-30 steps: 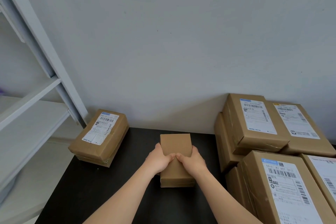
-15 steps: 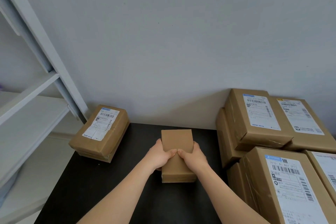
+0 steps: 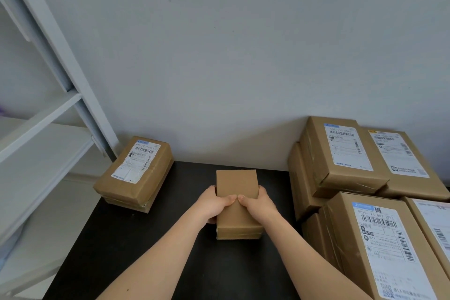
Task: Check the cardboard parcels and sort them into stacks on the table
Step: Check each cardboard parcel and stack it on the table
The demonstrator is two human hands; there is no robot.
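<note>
Both hands, left hand [image 3: 215, 204] and right hand [image 3: 258, 206], grip a plain box [image 3: 237, 184] mid-table [image 3: 151, 238], thumbs on top. Labelled box [image 3: 136, 173] sits far left, more boxes [image 3: 365, 190] stacked right.

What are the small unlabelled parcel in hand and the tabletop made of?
Small unlabelled brown box-shaped parcel: matte tan cardboard or kraft wrap, dull surface, with what looks like a shinier tape band on its near end. Flat black tabletop: smooth matte finish, probably laminate; cannot confirm.

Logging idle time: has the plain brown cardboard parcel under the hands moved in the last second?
No. The plain brown cardboard parcel keeps its spacing from the black table's back edge.
</note>
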